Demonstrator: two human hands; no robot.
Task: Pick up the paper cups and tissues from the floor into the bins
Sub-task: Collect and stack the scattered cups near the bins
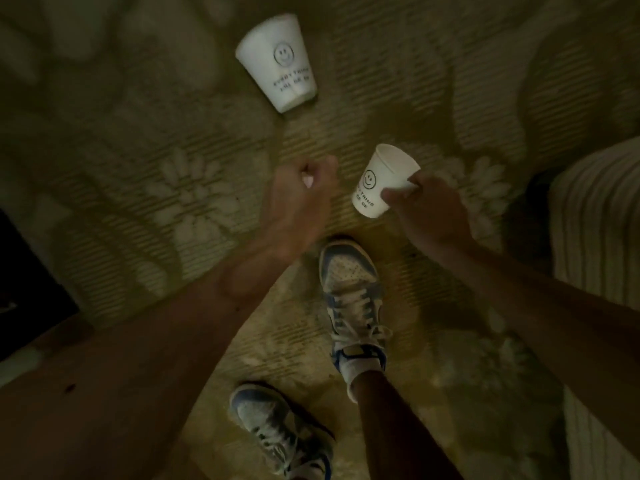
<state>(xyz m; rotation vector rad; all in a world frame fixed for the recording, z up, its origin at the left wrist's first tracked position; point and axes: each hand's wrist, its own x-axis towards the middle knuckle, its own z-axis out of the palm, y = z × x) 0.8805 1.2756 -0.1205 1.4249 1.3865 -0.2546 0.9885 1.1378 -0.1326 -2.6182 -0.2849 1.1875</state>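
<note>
two paper cups: floor cup [277,64] lying on carpet [138,150]; second cup [384,181] pinched by right hand [429,209]; left hand [301,199] fisted round white scrap [307,181].

Motion blur is smearing the left hand [301,195], and its curled fingers are hiding most of a pale scrap [307,180] that is too small to identify. The right hand [429,213] is covering part of the held cup [384,178] and cutting its lettering short. Blur is making the floor cup [277,64]'s lower line of print unreadable. The bottom edge is cropping the nearer shoe [277,431]. The side edges are cropping a striped fabric [599,230] and a dark shape [24,289].
</note>
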